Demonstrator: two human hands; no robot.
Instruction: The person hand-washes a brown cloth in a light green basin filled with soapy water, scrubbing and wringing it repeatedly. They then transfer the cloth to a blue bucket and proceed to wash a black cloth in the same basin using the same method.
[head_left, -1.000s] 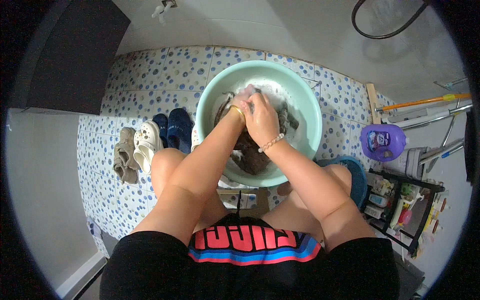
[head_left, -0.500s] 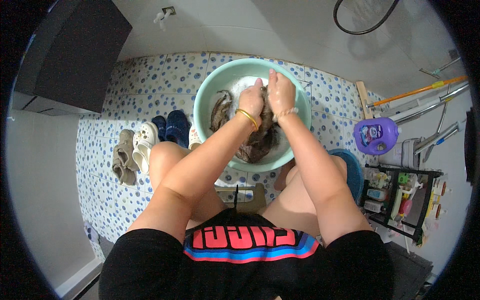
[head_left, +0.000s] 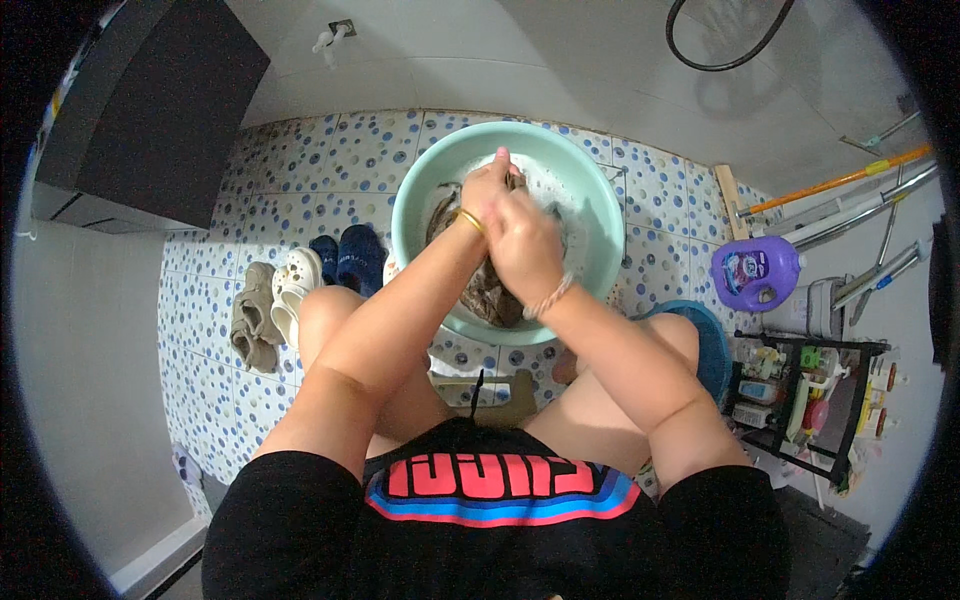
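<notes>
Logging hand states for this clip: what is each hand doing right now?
Left hand: closed on the dark wet cloth in the green basin.
Right hand: closed on the same cloth, pressed against the left.

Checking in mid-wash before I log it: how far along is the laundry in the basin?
Done: the dark cloth is soaked and suds lie in the mint-green basin. In hand: left hand and right hand press together on the cloth, scrubbing. Left: no rinsing or wringing shows; the cloth sits in soapy water.
</notes>
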